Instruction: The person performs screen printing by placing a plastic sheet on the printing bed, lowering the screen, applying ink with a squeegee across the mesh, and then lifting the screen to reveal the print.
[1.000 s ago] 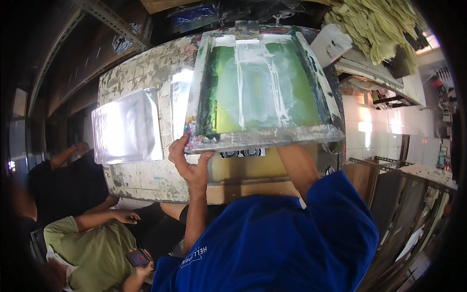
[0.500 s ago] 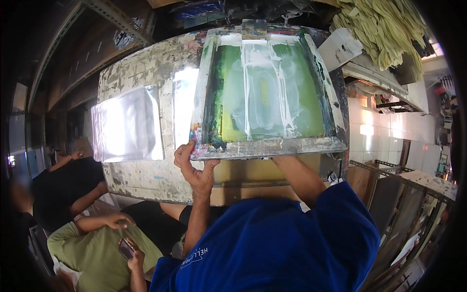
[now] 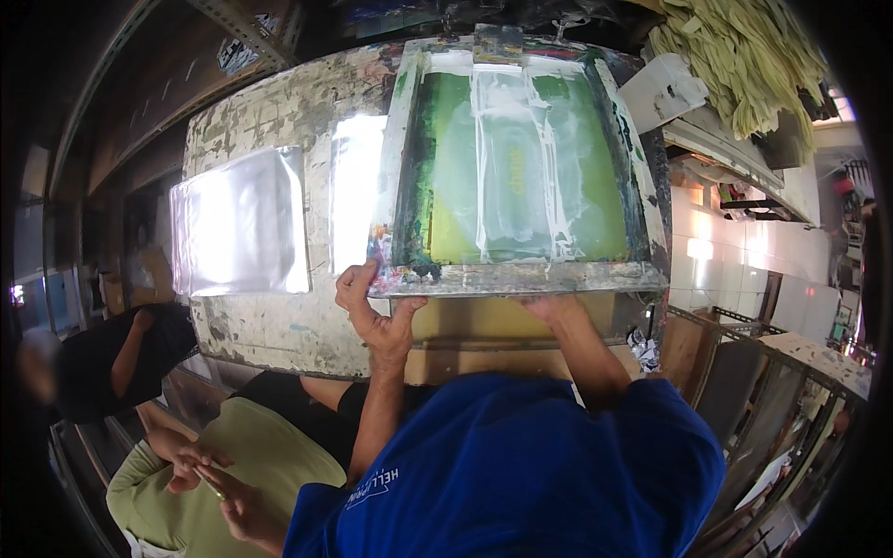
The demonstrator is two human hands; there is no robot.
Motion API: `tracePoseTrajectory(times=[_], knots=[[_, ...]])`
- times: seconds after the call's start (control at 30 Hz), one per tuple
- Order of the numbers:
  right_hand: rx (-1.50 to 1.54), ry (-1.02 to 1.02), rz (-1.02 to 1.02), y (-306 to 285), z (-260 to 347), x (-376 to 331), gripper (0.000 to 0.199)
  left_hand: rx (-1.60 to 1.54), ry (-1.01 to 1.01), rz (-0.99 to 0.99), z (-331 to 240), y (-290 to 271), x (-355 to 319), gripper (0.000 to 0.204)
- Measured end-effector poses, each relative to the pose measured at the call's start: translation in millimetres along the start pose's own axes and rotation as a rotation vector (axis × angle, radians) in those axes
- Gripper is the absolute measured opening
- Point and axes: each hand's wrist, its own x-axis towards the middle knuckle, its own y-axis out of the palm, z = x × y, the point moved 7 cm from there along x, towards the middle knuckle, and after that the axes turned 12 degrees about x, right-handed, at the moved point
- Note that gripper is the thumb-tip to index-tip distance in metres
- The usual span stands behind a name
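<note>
Gripping the printing frame [image 3: 521, 279] at its near left corner is the left hand [image 3: 379, 312], half curled, fingers against the side and thumb along the near rail. The right hand [image 3: 551, 307] reaches partly beneath that rail; its fingertips are hidden, so its opening and any hold cannot be told. The frame occupies the right part of the worktable [image 3: 251, 116], reaching toward its far edge; its green mesh [image 3: 595, 186] carries white streaks. A yellowish panel [image 3: 465, 321] shows below the near rail. One shiny plastic stack [image 3: 240, 223] lies at the worktable's left edge; a second shiny sheet [image 3: 356, 200] lies just beside the frame. A white container [image 3: 662, 93] sits near the far right corner.
</note>
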Motion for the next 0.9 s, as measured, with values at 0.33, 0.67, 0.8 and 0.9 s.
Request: tracePoseTrajectory(times=[0.33,0.67,0.8,0.9], knots=[[-0.063,-0.16,-0.1,-8.8,42.4,61.1,0.041,0.056,-0.002,0.004,-4.3,-2.8,-2.0,0.083],[-0.137,-0.274,-0.14,-0.3,74.9,94.7,0.035,0.054,-0.002,-0.013,-4.0,-0.2,0.0,0.082],[-0.261,-0.287,-0.129,-8.5,79.3,78.1,0.034,0.053,0.003,-0.019,-11.2,-0.8,2.0,0.079],[-0.572,-0.321,-0.057,-15.0,73.3,23.6,0.032,0.083,-0.034,-0.001,-10.1,1.2,-0.1,0.078]])
